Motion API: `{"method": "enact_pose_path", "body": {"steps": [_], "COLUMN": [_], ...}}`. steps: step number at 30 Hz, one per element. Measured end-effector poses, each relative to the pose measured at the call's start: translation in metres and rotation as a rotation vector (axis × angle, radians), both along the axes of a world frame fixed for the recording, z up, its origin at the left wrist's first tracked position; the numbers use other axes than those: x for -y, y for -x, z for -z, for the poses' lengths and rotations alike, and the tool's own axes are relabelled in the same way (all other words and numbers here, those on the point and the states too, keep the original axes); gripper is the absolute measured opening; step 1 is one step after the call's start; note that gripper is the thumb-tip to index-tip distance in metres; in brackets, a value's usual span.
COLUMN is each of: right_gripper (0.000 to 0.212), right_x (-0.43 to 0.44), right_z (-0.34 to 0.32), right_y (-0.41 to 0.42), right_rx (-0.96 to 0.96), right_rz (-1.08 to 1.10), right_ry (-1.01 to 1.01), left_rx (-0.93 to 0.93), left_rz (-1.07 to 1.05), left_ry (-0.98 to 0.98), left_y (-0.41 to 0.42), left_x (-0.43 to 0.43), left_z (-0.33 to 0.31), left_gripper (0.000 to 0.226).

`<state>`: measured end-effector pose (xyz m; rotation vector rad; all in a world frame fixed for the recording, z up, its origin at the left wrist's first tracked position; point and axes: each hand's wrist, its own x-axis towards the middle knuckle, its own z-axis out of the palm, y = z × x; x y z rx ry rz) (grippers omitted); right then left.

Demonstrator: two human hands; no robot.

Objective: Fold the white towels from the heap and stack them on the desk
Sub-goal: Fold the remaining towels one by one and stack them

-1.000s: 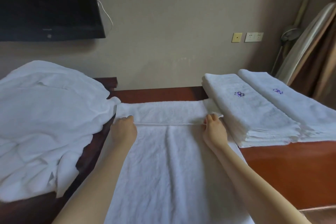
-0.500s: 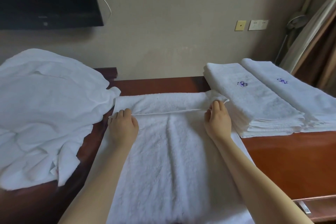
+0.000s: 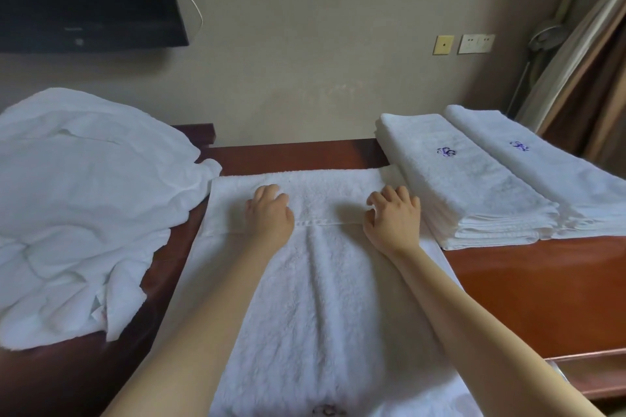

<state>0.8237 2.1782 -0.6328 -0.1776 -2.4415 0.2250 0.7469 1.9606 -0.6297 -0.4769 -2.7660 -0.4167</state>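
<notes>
The left hand [image 3: 269,215] lies palm down in the centre of the frame, fingers nearly straight. It presses the turned-over far end of the towel [image 3: 321,308] and holds nothing. The right hand [image 3: 393,218], a little to its right, has more bent fingers; they seem only to press with the tips, though a small pinch of cloth cannot be excluded. The towel runs from the centre to the bottom edge over the desk [image 3: 528,291]. The heap [image 3: 84,200] is at the left, two finished stacks [image 3: 464,189] at the right. If the hands push unequally, the folded hem may go crooked, and its right corner, close against the nearer stack, could disturb the layers.
</notes>
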Motion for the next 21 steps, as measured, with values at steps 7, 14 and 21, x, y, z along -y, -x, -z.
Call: {"method": "enact_pose_path", "body": {"steps": [7,14,21], "right_gripper": [0.041,0.047,0.063], "right_x": [0.036,0.060,-0.014], "right_z": [-0.006,0.008,0.016], "right_y": [0.026,0.057,0.043], "right_rx": [0.234,0.551,0.674], "right_rz": [-0.295,-0.316,-0.018], "right_ry": [0.190,0.057,0.081], "left_rx": [0.299,0.289,0.263], "left_rz": [0.029,-0.088,-0.101], "left_ry": [0.136,0.251,0.249], "left_y": [0.028,0.039,0.039], "left_x": [-0.012,0.013,0.012], "left_z": [0.021,0.035,0.039], "left_gripper": [0.047,0.058,0.059]}}
